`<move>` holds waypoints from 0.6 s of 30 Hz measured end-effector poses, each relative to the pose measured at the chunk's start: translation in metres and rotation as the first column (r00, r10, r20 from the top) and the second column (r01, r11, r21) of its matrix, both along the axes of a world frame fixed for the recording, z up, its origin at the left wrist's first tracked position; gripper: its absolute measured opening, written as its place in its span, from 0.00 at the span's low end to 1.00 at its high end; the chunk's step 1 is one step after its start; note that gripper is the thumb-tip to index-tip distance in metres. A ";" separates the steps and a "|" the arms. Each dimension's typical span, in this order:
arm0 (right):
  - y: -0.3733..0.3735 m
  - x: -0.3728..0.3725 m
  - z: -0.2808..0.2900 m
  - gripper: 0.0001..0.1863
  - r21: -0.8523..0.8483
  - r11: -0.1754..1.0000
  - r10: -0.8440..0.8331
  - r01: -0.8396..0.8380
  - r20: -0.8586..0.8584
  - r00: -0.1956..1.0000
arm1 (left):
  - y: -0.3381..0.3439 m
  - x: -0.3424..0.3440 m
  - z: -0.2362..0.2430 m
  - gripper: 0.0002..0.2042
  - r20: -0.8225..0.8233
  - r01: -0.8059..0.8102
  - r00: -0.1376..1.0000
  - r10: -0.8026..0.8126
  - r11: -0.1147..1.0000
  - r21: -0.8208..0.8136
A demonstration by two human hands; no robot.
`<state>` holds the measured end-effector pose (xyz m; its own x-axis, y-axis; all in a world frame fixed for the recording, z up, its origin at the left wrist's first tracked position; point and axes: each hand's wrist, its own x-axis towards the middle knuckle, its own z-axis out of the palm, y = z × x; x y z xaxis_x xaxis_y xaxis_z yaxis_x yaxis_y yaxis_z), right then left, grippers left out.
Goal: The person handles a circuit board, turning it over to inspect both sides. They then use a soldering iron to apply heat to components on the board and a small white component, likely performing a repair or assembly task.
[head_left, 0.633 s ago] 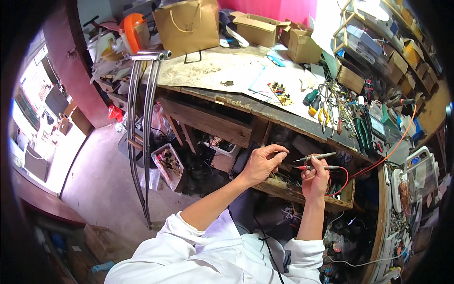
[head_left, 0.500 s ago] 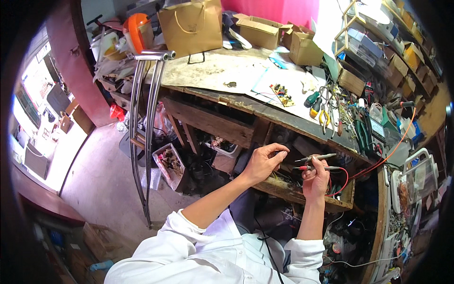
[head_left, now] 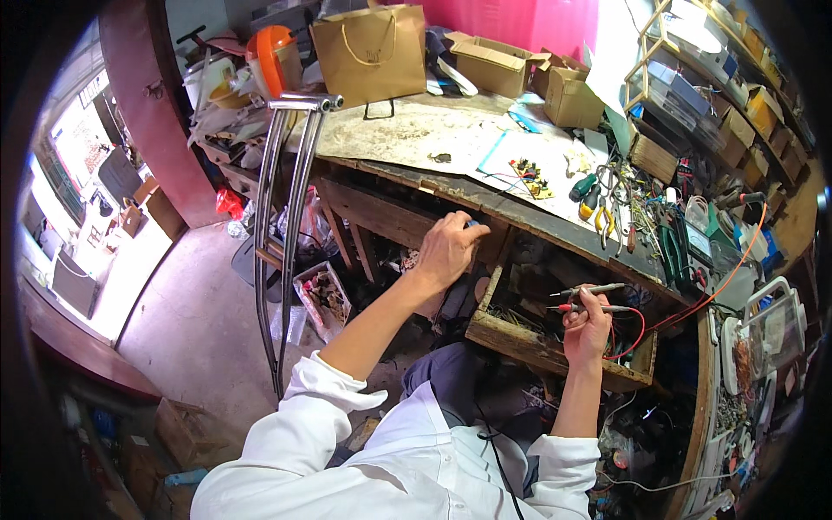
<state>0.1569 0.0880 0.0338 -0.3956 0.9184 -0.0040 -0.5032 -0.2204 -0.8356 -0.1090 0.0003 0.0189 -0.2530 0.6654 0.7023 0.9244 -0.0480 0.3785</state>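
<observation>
My right hand grips two multimeter probes above an open wooden drawer. The dark probe lies above the red-collared probe, both tips pointing left. A red lead loops down from the grip. My left hand hovers by the bench's front edge, its fingers closed, with a small bluish bit at the fingertips that is too small to name. On the bench beyond lies a small circuit board with thin wires. An analog multimeter sits at the bench's right end.
Pliers and screwdrivers lie right of the board. Metal crutches lean against the bench at left. A paper bag and cardboard boxes stand at the back. A box of scraps is on the floor.
My left hand has moved up and left, away from the probe tips, toward the bench edge. My right hand keeps its hold on both probes. The view has shifted slightly.
</observation>
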 end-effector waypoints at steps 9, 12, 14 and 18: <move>0.004 0.002 -0.005 0.07 -0.012 1.000 0.017 -0.017 -0.021 1.000 | 0.021 -0.046 -0.022 0.10 0.089 -0.165 0.976 0.198 0.944 -0.287; 0.003 0.003 -0.003 0.07 -0.017 1.000 0.011 -0.011 -0.004 1.000 | 0.031 -0.046 -0.018 0.11 0.091 -0.205 0.962 0.258 0.901 -0.383; 0.004 0.004 -0.003 0.07 -0.010 1.000 0.003 -0.003 0.008 1.000 | 0.035 -0.043 -0.012 0.11 0.077 -0.222 0.952 0.295 0.844 -0.488; 0.005 0.004 -0.005 0.07 0.004 1.000 0.014 -0.014 0.008 1.000 | 0.038 -0.049 -0.024 0.12 -0.067 -0.253 0.966 0.251 0.851 -0.460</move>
<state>0.1607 0.0925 0.0293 -0.4089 0.9126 -0.0036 -0.4930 -0.2242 -0.8406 -0.1578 0.0379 -0.0053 -0.4535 0.8267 0.3330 0.8829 0.3655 0.2949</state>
